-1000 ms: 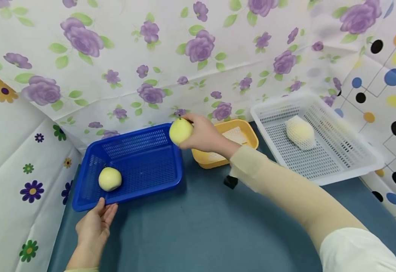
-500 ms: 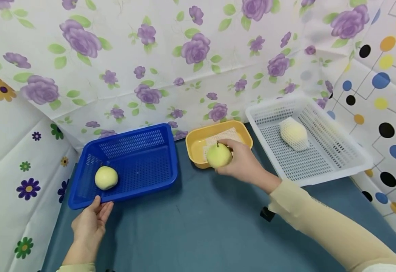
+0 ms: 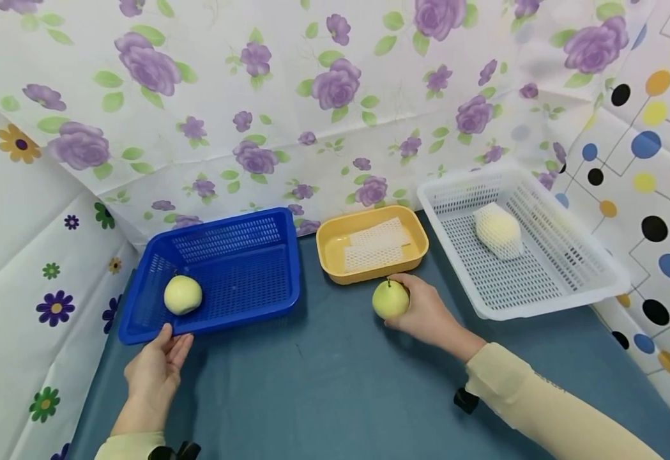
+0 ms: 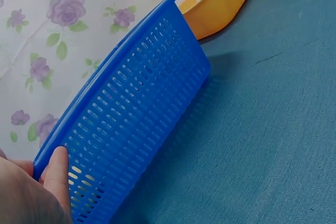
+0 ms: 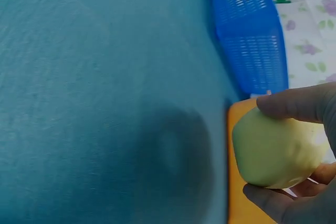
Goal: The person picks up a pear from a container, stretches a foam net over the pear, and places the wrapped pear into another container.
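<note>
My right hand point(image 3: 429, 316) grips a yellow-green pear point(image 3: 389, 301) by its side, stem up, in front of the yellow tray. A shadow lies on the cloth beside the held pear point(image 5: 275, 148) in the right wrist view, so it appears to be just above the table. My left hand point(image 3: 152, 377) pinches the near rim of the blue basket point(image 3: 243, 319), with digits on both sides of the rim in the left wrist view. Inside that basket, at its left end, sits another pear point(image 3: 182, 295).
The yellow tray point(image 3: 352, 276) holds pieces of white foam netting point(image 3: 377, 246). To the right, a white basket point(image 3: 559, 305) contains a pale fruit wrapped in foam net point(image 3: 498, 231). Patterned sheets point(image 3: 335, 128) enclose the back and sides of the blue-green tablecloth point(image 3: 289, 396).
The right hand has carried the pear from the blue basket's right edge, past the yellow tray, rightward and toward me. My left hand stays at the blue basket's rim.
</note>
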The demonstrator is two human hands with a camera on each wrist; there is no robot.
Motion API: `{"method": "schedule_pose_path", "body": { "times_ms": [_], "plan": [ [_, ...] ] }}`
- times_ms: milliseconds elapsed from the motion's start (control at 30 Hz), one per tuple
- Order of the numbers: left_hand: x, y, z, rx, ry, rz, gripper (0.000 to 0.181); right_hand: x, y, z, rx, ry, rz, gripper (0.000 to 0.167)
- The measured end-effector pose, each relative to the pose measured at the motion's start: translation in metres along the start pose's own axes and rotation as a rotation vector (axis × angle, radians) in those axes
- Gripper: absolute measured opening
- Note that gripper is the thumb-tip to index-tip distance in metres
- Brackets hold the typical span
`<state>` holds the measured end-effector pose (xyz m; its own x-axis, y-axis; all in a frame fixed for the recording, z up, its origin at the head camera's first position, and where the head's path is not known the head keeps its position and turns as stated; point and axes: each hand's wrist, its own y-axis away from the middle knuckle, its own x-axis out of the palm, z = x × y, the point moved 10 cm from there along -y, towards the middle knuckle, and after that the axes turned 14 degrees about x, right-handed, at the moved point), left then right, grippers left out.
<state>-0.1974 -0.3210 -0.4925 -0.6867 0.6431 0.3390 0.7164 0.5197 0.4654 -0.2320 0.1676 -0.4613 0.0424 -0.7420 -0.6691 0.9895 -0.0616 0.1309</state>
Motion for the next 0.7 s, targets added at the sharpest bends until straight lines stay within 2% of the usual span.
{"method": "schedule_pose_path", "body": {
  "times_ms": [133,333,700],
  "plan": [
    [0.000,-0.001,0.001,0.000,-0.004,-0.011,0.027,0.010,-0.001,-0.011,0.043,-0.006,0.038,0.080],
    [0.000,-0.001,0.001,0.004,0.005,-0.013,0.029,0.022,-0.001,-0.014,0.052,0.000,0.070,0.083],
    [-0.002,-0.005,0.002,0.021,-0.006,-0.008,0.026,0.025,-0.001,-0.017,0.044,-0.003,0.073,0.083]
  ]
}}
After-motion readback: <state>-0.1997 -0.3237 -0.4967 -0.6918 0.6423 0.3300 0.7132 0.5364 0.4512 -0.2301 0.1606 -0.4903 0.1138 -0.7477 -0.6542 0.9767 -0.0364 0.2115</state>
